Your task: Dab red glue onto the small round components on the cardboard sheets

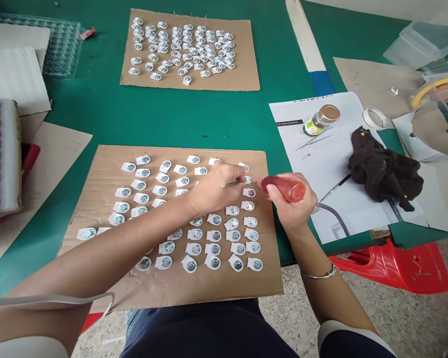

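My right hand (294, 204) is wrapped round a red squeeze bottle (283, 189), its tip pointing left at a small round silver piece on a white tab (248, 180). Just left of that piece, my left hand (218, 186) is closed on tweezers (232, 184), with the thin metal end sticking out toward the left. Both hands are over the right part of a brown cardboard sheet (119, 278). Rows of the same white-tabbed round pieces (213, 235) lie on the sheet, some hidden under my left forearm.
Behind lies a second cardboard sheet (242, 82) with many such pieces. On the right, a printed paper (287, 144) bears a gold-lidded jar (323, 119) and a dark cloth (384, 169). A tape roll (375, 118) lies nearby. A red stool (406, 268) stands below the table.
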A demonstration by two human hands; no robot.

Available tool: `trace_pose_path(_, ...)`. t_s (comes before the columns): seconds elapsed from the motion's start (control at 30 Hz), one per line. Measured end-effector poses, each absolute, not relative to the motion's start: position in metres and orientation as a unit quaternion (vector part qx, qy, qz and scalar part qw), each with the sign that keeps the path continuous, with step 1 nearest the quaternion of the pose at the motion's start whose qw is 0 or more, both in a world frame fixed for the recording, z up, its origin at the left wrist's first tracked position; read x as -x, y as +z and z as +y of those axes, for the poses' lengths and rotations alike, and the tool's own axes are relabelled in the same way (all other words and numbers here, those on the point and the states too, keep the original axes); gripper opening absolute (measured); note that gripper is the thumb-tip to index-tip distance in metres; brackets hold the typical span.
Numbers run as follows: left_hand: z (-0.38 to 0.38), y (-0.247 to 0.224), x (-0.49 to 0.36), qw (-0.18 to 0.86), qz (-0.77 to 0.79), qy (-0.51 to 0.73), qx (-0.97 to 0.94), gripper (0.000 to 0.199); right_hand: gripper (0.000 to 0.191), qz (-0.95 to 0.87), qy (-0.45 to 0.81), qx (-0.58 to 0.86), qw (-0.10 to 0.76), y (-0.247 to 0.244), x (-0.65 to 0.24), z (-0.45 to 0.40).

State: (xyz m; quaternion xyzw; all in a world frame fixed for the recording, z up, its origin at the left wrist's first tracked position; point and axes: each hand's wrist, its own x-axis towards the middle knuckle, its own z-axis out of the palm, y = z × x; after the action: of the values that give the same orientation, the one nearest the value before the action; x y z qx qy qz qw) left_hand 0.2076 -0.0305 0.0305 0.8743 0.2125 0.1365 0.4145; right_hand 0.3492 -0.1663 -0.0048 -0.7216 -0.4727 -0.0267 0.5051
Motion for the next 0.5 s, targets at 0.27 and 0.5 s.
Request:
trace_pose_path(0.27,-0.0275,0.0283,-0.2082,0.408,0.214,0.145,-0.876,0.015,0.030,-0.493,-0.052,0.707,0.504,-0.0027,-0.3479,-0.1661)
trace_pose_path(0.5,-0.0252,0.0261,-0.2097,0.415,0.214,0.151,-0.871,0.015,0.029,-0.501,-0.045,0.705,0.500,-0.0018,-0.3476,-0.1667)
